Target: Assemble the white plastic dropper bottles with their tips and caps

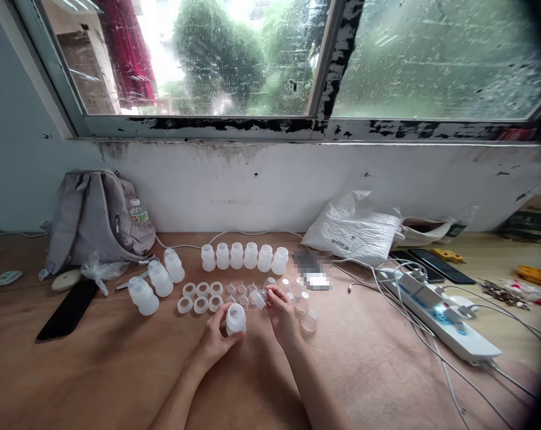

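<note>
My left hand [217,337] is closed round a frosted white bottle [236,321], upright with its open mouth facing up. To its right, my right hand [280,312] pinches a small clear plastic piece [258,298], held just apart from the bottle; its exact kind is hard to make out. Beyond my hands lie two rows of white rings [201,305] and several clear nipples [241,289]. Several clear round caps [309,322] lie beside my right hand, partly hidden by it. A row of similar bottles [237,257] stands behind these parts.
Three more bottles [160,279] stand at left, near a black phone [68,310] and a grey backpack [94,221]. A silver bag [353,230] lies by the wall. Cables run from a white power strip [440,316] at right, with two dark phones [440,266] behind.
</note>
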Demonstrator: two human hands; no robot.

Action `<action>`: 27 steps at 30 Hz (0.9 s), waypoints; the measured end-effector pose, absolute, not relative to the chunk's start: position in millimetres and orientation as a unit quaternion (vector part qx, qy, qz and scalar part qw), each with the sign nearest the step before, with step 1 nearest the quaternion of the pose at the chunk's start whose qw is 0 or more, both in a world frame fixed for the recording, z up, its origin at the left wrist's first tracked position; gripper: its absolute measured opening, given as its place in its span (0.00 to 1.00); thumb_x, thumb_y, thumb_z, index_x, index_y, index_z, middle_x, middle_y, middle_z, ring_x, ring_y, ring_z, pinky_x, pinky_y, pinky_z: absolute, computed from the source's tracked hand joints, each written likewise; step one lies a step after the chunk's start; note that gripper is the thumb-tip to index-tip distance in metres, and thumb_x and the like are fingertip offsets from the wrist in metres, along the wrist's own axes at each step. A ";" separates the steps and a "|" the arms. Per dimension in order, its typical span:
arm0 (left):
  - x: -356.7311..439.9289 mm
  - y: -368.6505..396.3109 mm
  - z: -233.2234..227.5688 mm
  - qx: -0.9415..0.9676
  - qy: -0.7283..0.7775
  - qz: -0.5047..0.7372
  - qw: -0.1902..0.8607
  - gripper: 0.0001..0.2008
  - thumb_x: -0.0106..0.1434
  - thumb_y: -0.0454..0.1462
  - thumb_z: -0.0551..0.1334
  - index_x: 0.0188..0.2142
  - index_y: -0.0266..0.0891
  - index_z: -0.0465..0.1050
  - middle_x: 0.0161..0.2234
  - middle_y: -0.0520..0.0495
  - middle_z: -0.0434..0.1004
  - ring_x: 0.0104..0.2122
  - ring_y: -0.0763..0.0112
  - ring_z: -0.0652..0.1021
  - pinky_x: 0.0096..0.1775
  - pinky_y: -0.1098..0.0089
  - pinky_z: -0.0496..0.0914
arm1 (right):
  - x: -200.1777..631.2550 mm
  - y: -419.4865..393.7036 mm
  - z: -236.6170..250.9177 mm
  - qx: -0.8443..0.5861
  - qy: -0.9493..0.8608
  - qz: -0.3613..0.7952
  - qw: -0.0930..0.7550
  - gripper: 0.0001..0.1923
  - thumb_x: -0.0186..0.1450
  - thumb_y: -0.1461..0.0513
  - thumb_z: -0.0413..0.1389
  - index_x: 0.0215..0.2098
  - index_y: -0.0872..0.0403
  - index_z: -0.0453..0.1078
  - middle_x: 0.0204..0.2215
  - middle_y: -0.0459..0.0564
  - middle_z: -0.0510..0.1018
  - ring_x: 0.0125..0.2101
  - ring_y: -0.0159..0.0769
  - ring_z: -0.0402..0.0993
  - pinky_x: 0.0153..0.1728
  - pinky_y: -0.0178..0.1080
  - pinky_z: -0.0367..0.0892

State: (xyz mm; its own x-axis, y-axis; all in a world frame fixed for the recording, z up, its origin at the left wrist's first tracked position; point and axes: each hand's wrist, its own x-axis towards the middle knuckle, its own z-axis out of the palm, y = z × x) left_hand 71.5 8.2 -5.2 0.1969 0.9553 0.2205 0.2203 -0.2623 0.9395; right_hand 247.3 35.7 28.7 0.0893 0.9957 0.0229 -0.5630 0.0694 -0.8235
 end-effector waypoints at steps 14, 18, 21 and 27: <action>58.4 22.2 90.4 0.834 0.466 0.216 0.199 0.16 0.50 0.45 0.61 0.39 0.43 0.70 0.35 0.49 0.70 0.35 0.68 0.72 0.37 0.70 0.66 | 246.7 34.4 28.9 -0.316 -0.331 0.593 0.663 0.07 0.53 0.59 0.58 0.29 0.53 0.69 0.22 0.43 0.64 0.22 0.27 0.59 0.22 0.31 0.57; 40.1 50.2 132.1 0.858 0.479 0.130 0.132 0.15 0.51 0.47 0.59 0.36 0.41 0.71 0.32 0.50 0.73 0.32 0.68 0.73 0.35 0.71 0.64 | 248.2 33.7 31.1 -0.341 -0.344 0.572 0.662 0.08 0.53 0.58 0.58 0.29 0.53 0.69 0.21 0.43 0.63 0.21 0.28 0.59 0.22 0.32 0.57; 22.4 79.7 164.9 0.849 0.523 0.079 0.003 0.15 0.52 0.47 0.56 0.34 0.41 0.71 0.29 0.50 0.75 0.32 0.66 0.74 0.42 0.67 0.60 | 248.7 32.7 33.2 -0.363 -0.388 0.549 0.645 0.09 0.53 0.57 0.57 0.29 0.54 0.68 0.21 0.42 0.63 0.21 0.28 0.59 0.22 0.32 0.57; -6.4 143.1 181.3 0.805 0.591 -0.032 -0.044 0.20 0.51 0.47 0.57 0.39 0.38 0.69 0.35 0.43 0.75 0.38 0.60 0.74 0.41 0.67 0.62 | 238.9 29.4 32.9 -0.385 -0.524 0.517 0.556 0.09 0.55 0.56 0.55 0.29 0.55 0.67 0.24 0.46 0.68 0.23 0.29 0.61 0.23 0.32 0.58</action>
